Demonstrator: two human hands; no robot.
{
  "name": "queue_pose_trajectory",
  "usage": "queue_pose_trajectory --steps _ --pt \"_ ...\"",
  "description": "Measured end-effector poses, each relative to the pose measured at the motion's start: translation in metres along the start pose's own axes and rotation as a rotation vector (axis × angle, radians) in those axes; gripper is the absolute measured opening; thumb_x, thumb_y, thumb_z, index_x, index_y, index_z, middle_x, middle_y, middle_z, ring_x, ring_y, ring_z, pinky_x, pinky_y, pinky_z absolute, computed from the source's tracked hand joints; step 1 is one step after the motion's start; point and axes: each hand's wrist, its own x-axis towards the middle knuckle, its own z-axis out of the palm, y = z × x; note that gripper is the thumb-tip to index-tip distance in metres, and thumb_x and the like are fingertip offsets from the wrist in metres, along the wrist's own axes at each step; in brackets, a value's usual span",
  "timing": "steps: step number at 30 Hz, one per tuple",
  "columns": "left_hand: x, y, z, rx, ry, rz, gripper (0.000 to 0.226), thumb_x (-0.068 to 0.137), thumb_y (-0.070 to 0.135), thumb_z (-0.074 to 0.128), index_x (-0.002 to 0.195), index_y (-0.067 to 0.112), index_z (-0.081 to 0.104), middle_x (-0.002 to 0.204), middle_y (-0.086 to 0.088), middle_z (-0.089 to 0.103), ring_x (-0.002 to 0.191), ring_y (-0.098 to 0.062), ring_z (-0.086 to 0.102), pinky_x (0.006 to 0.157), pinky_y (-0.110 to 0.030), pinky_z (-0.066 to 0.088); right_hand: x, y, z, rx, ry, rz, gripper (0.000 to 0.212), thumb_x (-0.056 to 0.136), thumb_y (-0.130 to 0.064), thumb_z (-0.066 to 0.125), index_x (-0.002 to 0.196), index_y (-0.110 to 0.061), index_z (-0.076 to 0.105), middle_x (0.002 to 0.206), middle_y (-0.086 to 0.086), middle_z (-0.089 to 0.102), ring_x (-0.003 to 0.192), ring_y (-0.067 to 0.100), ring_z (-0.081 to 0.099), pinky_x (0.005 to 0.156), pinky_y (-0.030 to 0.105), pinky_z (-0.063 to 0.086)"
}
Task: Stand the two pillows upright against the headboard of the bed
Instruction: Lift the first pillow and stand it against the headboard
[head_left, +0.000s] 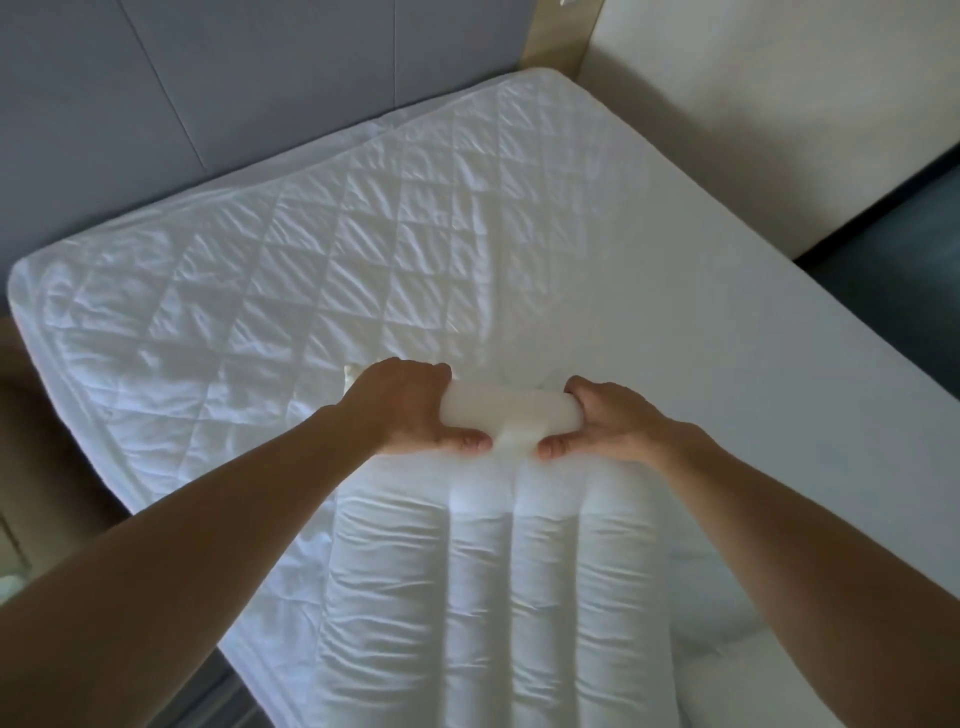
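Item: pillow (493, 597), long axis running away from the person, lying on the quilted mattress (260, 270); far end bunched and clamped by left hand (410, 410) and right hand (602, 421), fingers curled tight; headboard (208, 78) well beyond, ahead-left.

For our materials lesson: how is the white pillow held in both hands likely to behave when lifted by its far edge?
The pillow probably flops: its edge bunches into a roll between the left hand and right hand. It seems light, gripped by one edge only. Its channelled, wrinkled cover suggests soft filling, so it may sag against the headboard.
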Motion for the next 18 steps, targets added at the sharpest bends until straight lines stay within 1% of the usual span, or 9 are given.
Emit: queue_pose_trajectory --steps 2,4,6,8,10,12,14,17,18 --pt "-0.018 0.007 -0.013 -0.004 0.081 0.025 0.083 0.047 0.111 0.040 0.076 0.034 0.037 0.069 0.017 0.048 0.069 -0.016 0.052 0.054 -0.030 0.029 -0.019 -0.008 -0.004 -0.012 0.133 -0.049 0.102 0.031 -0.104 0.062 0.105 -0.035 0.054 0.088 -0.018 0.064 0.080 0.007 0.062 0.063 0.026 0.042" --pt "-0.037 0.014 -0.028 0.006 0.157 0.047 0.082 0.050 0.111 0.041 0.077 0.034 0.036 0.066 0.017 0.042 0.066 -0.016 0.049 0.054 -0.030 0.028 -0.039 -0.016 -0.010 -0.049 0.270 -0.115 0.102 0.032 -0.105 0.060 0.105 -0.034 0.059 0.085 -0.019 0.065 0.078 0.009 0.063 0.065 0.026 0.044" --pt "-0.056 0.024 -0.050 0.035 0.223 0.060 0.079 0.054 0.109 0.042 0.078 0.033 0.036 0.064 0.018 0.036 0.064 -0.016 0.045 0.055 -0.031 0.028 -0.060 -0.027 -0.022 -0.078 0.369 -0.165 0.103 0.034 -0.106 0.058 0.103 -0.030 0.064 0.083 -0.018 0.066 0.075 0.010 0.064 0.067 0.028 0.047" --pt "-0.075 0.037 -0.076 0.066 0.273 0.081 0.078 0.057 0.106 0.042 0.077 0.031 0.037 0.063 0.019 0.032 0.061 -0.017 0.044 0.059 -0.034 0.030 -0.083 -0.041 -0.038 -0.111 0.438 -0.215 0.107 0.036 -0.108 0.054 0.098 -0.022 0.066 0.078 -0.013 0.066 0.071 0.014 0.064 0.066 0.031 0.051" --pt "-0.094 0.050 -0.109 0.106 0.328 0.096 0.077 0.059 0.103 0.046 0.076 0.029 0.040 0.061 0.017 0.033 0.059 -0.019 0.047 0.061 -0.034 0.030 -0.106 -0.055 -0.057 -0.136 0.498 -0.276 0.107 0.039 -0.107 0.053 0.096 -0.017 0.066 0.074 -0.008 0.065 0.067 0.017 0.063 0.065 0.034 0.052" --pt "-0.116 0.063 -0.147 0.143 0.373 0.090 0.075 0.060 0.102 0.048 0.077 0.029 0.042 0.062 0.015 0.039 0.059 -0.018 0.044 0.059 -0.032 0.029 -0.133 -0.072 -0.081 -0.132 0.558 -0.328 0.104 0.042 -0.105 0.057 0.095 -0.016 0.066 0.072 -0.008 0.063 0.065 0.017 0.061 0.063 0.035 0.051" --pt "-0.139 0.077 -0.186 0.192 0.459 0.098 0.073 0.061 0.101 0.049 0.075 0.029 0.041 0.061 0.015 0.038 0.056 -0.016 0.041 0.054 -0.027 0.023 -0.159 -0.090 -0.105 -0.131 0.637 -0.384 0.101 0.044 -0.103 0.058 0.094 -0.015 0.067 0.069 -0.008 0.060 0.063 0.016 0.058 0.060 0.034 0.049" --pt "-0.180 0.102 -0.246 0.264 0.552 0.078 0.073 0.059 0.100 0.050 0.072 0.030 0.036 0.058 0.016 0.033 0.054 -0.017 0.037 0.055 -0.032 0.022 -0.199 -0.120 -0.140 -0.144 0.715 -0.444 0.103 0.044 -0.105 0.055 0.094 -0.015 0.068 0.070 -0.008 0.061 0.066 0.018 0.057 0.063 0.037 0.051" --pt "-0.194 0.111 -0.265 0.303 0.596 0.066 0.072 0.059 0.100 0.050 0.071 0.030 0.036 0.058 0.016 0.031 0.053 -0.016 0.035 0.054 -0.032 0.020 -0.211 -0.130 -0.150 -0.146 0.733 -0.457 0.104 0.044 -0.106 0.053 0.095 -0.017 0.068 0.072 -0.008 0.061 0.069 0.018 0.057 0.065 0.038 0.051"
